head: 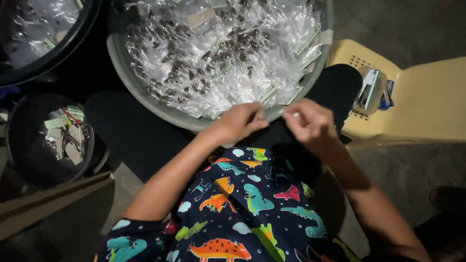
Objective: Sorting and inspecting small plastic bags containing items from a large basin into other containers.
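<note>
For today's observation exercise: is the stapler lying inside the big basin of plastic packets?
No, the stapler lies on the yellow plastic chair, outside the big basin of packets.

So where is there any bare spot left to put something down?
The yellow chair seat is bare to the right of the stapler. The grey basin is heaped with small clear packets, and both hands, left hand and right hand, crowd its near rim.

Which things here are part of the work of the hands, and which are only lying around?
In use:
- left hand
- right hand
- small clear packet between them
- grey basin of clear packets

Lying about:
- stapler on the yellow chair
- black bucket
- second basin, top left
</note>
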